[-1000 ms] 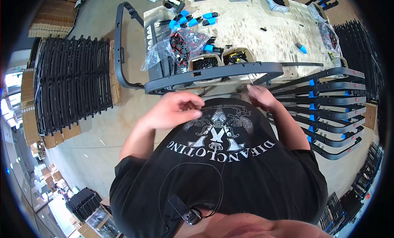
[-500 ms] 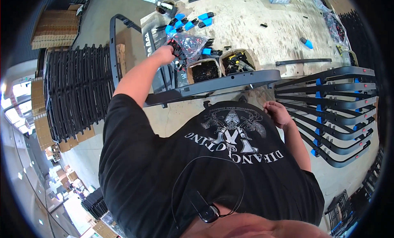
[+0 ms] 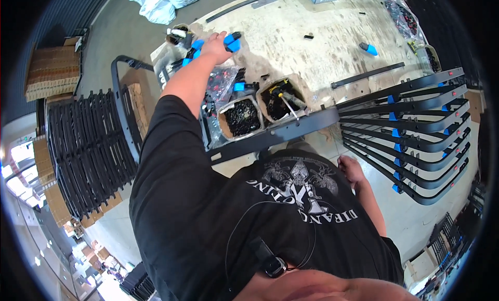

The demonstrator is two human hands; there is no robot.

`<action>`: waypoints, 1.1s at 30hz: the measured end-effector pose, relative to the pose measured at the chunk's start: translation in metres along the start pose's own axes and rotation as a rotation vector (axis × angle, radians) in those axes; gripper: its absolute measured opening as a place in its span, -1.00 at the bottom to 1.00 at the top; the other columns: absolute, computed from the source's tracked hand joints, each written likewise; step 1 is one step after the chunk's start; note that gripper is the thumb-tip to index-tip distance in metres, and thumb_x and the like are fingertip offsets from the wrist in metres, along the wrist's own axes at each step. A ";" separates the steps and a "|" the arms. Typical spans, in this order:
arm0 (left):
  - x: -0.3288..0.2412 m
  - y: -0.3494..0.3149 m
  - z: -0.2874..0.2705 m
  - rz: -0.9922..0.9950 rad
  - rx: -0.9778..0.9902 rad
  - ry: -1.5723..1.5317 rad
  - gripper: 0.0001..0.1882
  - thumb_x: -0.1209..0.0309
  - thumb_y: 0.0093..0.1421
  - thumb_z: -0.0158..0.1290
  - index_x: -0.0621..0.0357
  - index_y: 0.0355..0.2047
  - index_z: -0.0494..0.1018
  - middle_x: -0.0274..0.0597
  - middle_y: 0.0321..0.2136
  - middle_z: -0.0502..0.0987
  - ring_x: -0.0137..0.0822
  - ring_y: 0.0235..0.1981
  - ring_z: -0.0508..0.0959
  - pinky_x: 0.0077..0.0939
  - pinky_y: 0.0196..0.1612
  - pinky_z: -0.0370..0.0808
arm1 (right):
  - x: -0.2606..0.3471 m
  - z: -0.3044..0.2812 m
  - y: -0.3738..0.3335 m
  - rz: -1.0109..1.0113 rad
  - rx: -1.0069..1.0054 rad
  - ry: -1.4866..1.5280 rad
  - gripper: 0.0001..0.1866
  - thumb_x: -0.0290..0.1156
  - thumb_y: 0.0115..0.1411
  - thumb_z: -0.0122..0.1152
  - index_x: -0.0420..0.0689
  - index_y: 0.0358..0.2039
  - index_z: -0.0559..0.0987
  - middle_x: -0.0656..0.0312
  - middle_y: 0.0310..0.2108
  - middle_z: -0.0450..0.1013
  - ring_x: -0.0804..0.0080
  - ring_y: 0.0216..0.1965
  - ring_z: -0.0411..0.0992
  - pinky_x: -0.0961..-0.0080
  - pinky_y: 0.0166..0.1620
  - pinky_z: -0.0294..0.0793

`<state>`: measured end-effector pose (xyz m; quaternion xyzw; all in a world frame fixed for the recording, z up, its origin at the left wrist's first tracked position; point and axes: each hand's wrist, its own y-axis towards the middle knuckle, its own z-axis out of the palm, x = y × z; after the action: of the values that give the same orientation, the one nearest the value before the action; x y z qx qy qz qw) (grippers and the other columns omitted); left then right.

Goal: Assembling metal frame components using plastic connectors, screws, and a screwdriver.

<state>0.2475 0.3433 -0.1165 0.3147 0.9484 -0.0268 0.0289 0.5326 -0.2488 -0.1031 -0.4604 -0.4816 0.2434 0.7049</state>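
Note:
My left hand (image 3: 217, 49) reaches over the far left of the table, fingers curled down among blue-and-black plastic parts (image 3: 233, 43). Whatever its fingers hold is hidden under the hand. My right hand (image 3: 352, 171) hangs at my right side, loosely closed, with nothing visible in it. Under my left forearm lies a clear plastic bag (image 3: 221, 83) of small parts. Beside it stand a box of small black pieces (image 3: 241, 119) and a box holding a yellow-and-black tool (image 3: 280, 93). A long dark curved frame (image 3: 275, 135) lies along the near table edge.
Several curved dark frames with blue clips (image 3: 416, 140) are stacked at right. Another stack of dark frames (image 3: 91, 150) stands at left, near cardboard boxes (image 3: 57, 70). On the table (image 3: 291, 20) lie a dark strip (image 3: 366, 75) and a single blue-and-black part (image 3: 369, 49).
My left hand has moved from the clear bag farther up the table to the blue-and-black parts. My right hand has dropped slightly beside my body. The view has shifted.

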 end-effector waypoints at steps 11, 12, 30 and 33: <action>-0.065 0.038 -0.012 -0.148 0.364 -0.009 -0.19 0.16 -0.13 0.31 0.28 0.12 0.32 0.15 -0.01 0.56 0.09 -0.01 0.60 -0.20 0.11 0.53 | -0.045 -0.041 -0.013 0.156 -0.200 0.225 -0.75 -0.16 0.40 -0.03 0.02 -0.40 0.39 0.50 -0.71 0.08 0.60 -0.72 0.04 0.54 -0.63 -0.03; -0.051 0.026 -0.011 -0.188 0.248 -0.115 -0.16 0.16 -0.19 0.35 0.35 0.06 0.31 0.10 -0.16 0.59 0.05 -0.07 0.62 -0.25 0.06 0.54 | -0.031 -0.043 -0.009 0.157 -0.159 0.233 -0.75 -0.16 0.40 -0.03 0.02 -0.40 0.39 0.49 -0.70 0.08 0.60 -0.73 0.03 0.53 -0.63 -0.04; -0.136 -0.351 -0.242 0.035 0.582 -1.027 -0.19 0.27 -0.38 0.60 0.18 -0.09 0.44 -0.27 -0.29 0.53 -0.46 -0.24 0.51 -0.51 -0.13 0.49 | 0.038 -0.015 0.028 -0.150 0.259 0.234 -0.77 -0.19 0.34 0.03 -0.04 -0.40 0.44 0.34 -0.53 0.34 0.48 -0.53 0.29 0.51 -0.44 0.24; -0.131 -0.385 -0.161 -0.128 0.589 -0.901 -0.24 0.21 -0.26 0.57 0.20 -0.07 0.46 -0.24 -0.26 0.58 -0.41 -0.23 0.54 -0.43 -0.08 0.51 | 0.015 -0.001 0.015 -0.111 0.157 0.213 -0.79 -0.21 0.33 0.02 -0.02 -0.40 0.43 0.36 -0.53 0.33 0.49 -0.53 0.28 0.51 -0.45 0.23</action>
<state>0.1156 -0.0320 0.0658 0.2085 0.8116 -0.4255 0.3416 0.5413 -0.2307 -0.1092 -0.3999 -0.4083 0.1905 0.7982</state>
